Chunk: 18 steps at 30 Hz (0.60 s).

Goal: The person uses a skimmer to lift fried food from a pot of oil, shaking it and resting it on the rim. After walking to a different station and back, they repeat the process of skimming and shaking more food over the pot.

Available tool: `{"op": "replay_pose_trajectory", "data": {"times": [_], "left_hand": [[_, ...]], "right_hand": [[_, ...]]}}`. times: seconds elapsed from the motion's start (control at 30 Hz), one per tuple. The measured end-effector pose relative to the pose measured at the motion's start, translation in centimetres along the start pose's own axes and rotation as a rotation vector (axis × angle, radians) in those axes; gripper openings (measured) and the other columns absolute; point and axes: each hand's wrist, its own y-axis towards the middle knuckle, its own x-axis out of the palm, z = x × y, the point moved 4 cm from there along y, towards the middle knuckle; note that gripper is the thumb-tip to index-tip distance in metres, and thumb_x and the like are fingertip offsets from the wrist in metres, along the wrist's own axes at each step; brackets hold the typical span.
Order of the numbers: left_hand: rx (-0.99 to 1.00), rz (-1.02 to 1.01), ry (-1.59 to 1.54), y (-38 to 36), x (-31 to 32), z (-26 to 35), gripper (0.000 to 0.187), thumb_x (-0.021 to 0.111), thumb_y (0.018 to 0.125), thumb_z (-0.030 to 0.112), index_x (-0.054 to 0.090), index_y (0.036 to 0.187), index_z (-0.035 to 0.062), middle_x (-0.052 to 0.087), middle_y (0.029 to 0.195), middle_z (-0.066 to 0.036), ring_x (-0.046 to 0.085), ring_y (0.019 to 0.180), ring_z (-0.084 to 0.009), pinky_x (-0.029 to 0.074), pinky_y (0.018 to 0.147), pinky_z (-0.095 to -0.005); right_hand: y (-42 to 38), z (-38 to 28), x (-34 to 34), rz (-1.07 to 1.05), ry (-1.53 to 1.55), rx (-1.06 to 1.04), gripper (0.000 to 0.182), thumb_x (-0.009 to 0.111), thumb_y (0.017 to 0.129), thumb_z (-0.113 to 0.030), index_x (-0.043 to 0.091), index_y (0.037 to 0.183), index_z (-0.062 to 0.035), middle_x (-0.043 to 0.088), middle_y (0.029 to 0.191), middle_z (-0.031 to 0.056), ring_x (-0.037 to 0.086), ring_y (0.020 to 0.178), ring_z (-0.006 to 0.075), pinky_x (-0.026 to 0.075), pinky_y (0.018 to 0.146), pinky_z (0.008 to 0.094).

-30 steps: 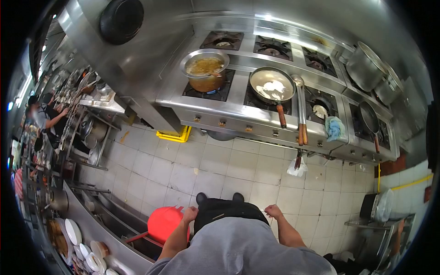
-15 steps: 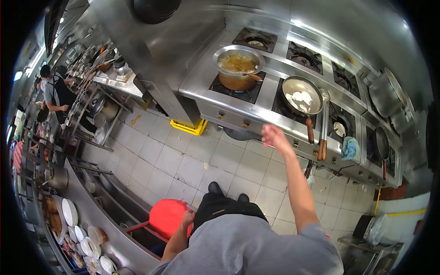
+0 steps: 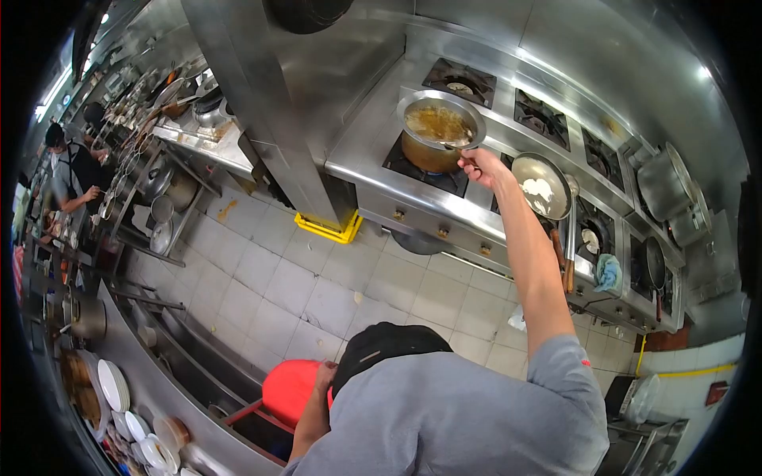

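Note:
My right hand (image 3: 480, 168) reaches over the stove's front edge, its fingers closed on a wooden-handled utensil (image 3: 454, 146) at the rim of a large pot. The utensil's head is hidden in the pot. Brown-yellow liquid with a frothy surface fills this metal pot (image 3: 438, 152), which stands over a lit burner. Just right of my wrist sits a frying pan (image 3: 544, 187) with white pieces in it. Low at my side, my left hand (image 3: 326, 374) hangs beside a red plastic piece (image 3: 290, 390) like a stool seat; its fingers are too small to read.
A long-handled tool (image 3: 571, 246) lies beside the frying pan. A blue cloth (image 3: 608, 273) hangs on the stove front. Large pots (image 3: 668, 186) stand at the right. White plates (image 3: 113, 385) line the steel counter behind left. A co-worker (image 3: 71, 174) stands far left.
My right hand has moved up and forward from in front of the stove to the pot and has closed on the utensil's handle. My left hand stays low.

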Motion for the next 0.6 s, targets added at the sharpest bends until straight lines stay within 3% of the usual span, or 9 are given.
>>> {"op": "replay_pose_trajectory", "data": {"times": [0.13, 0.23, 0.27, 0.37, 0.4, 0.5, 0.6], "left_hand": [[-0.001, 0.069, -0.104, 0.2, -1.3, -0.9, 0.027, 0.062, 0.078, 0.022, 0.065, 0.088, -0.0030, 0.065, 0.075, -0.017, 0.064, 0.074, -0.0220, 0.050, 0.068, -0.0335], [-0.163, 0.014, -0.175, -0.5, -1.9, -1.5, 0.023, 0.062, 0.078, 0.020, 0.063, 0.082, -0.0025, 0.064, 0.070, -0.015, 0.063, 0.068, -0.0220, 0.050, 0.062, -0.0347], [-0.226, -0.024, -0.176, -0.9, -2.3, -1.6, 0.022, 0.062, 0.078, 0.019, 0.062, 0.079, -0.0022, 0.064, 0.068, -0.014, 0.063, 0.065, -0.0221, 0.049, 0.060, -0.0351], [-0.165, 0.027, 0.086, -1.5, -3.2, -0.8, 0.023, 0.063, 0.077, 0.021, 0.060, 0.074, -0.0015, 0.062, 0.062, -0.011, 0.060, 0.057, -0.0216, 0.047, 0.053, -0.0352], [-0.172, 0.025, 0.071, -1.4, -3.2, -0.8, 0.024, 0.064, 0.077, 0.022, 0.060, 0.074, -0.0015, 0.061, 0.062, -0.010, 0.060, 0.056, -0.0215, 0.047, 0.052, -0.0347], [-0.187, 0.005, 0.011, -0.8, -2.8, 0.0, 0.025, 0.064, 0.076, 0.023, 0.060, 0.075, -0.0018, 0.061, 0.062, -0.011, 0.059, 0.054, -0.0209, 0.047, 0.051, -0.0335], [-0.176, -0.031, -0.026, 0.4, -2.2, 1.9, 0.026, 0.063, 0.076, 0.023, 0.061, 0.080, -0.0023, 0.062, 0.065, -0.012, 0.060, 0.056, -0.0194, 0.048, 0.051, -0.0324]], "right_hand": [[-2.9, -2.0, 3.0, 0.117, -0.779, 0.054, 0.013, 0.047, 0.088, -0.015, 0.049, 0.087, -0.0014, 0.053, 0.069, 0.0046, 0.044, 0.045, 0.0064, 0.028, 0.032, 0.0195], [-4.0, -2.5, 2.8, 0.176, -0.570, -0.061, 0.015, 0.049, 0.085, -0.011, 0.049, 0.091, 0.0027, 0.053, 0.069, 0.0059, 0.047, 0.047, 0.0076, 0.028, 0.033, 0.0201], [-5.0, -3.3, 2.7, 0.217, -0.634, -0.048, 0.023, 0.051, 0.083, -0.007, 0.048, 0.102, 0.0053, 0.052, 0.071, 0.0066, 0.049, 0.052, 0.0096, 0.030, 0.037, 0.0218], [-6.2, -4.8, 0.5, 0.283, -0.808, -0.173, 0.021, 0.046, 0.080, -0.004, 0.050, 0.100, 0.0038, 0.053, 0.069, 0.0079, 0.053, 0.050, 0.0127, 0.039, 0.039, 0.0296], [-6.4, -5.0, -0.1, 0.259, -0.910, -0.160, 0.033, 0.044, 0.077, -0.002, 0.048, 0.108, 0.0041, 0.057, 0.074, 0.0138, 0.060, 0.063, 0.0229, 0.046, 0.053, 0.0369], [-7.4, -5.9, -1.5, 0.314, -1.211, -0.446, 0.032, 0.050, 0.080, -0.004, 0.045, 0.111, -0.0006, 0.055, 0.079, 0.0124, 0.054, 0.068, 0.0238, 0.041, 0.059, 0.0336], [-9.7, -7.6, -0.2, 0.353, -1.368, -0.620, 0.028, 0.051, 0.082, -0.007, 0.046, 0.110, -0.0034, 0.058, 0.087, 0.0201, 0.058, 0.078, 0.0357, 0.042, 0.070, 0.0406]]}}
